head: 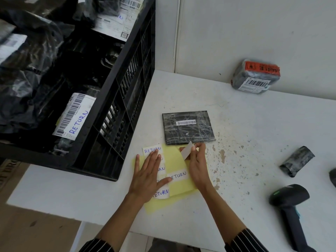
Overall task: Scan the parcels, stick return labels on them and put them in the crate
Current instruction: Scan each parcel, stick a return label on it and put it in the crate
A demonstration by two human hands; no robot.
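A yellow backing sheet (pixel 174 160) with several white RETURN labels lies on the white table (pixel 254 142). My left hand (pixel 147 177) presses flat on the sheet, fingers straight. My right hand (pixel 197 164) pinches one white label (pixel 187 150), peeled up off the sheet. Just beyond it lies a flat black parcel (pixel 188 127) with a barcode strip. The black crate (pixel 116 99) at the left holds several black parcels, one marked RETURN (pixel 76 117).
A barcode scanner (pixel 291 200) lies at the right near the table's front edge. A small rolled black parcel (pixel 297 160) is beyond it, and a grey parcel with an orange sticker (pixel 256 76) leans by the wall. Cardboard (pixel 36 224) lies on the floor at the lower left.
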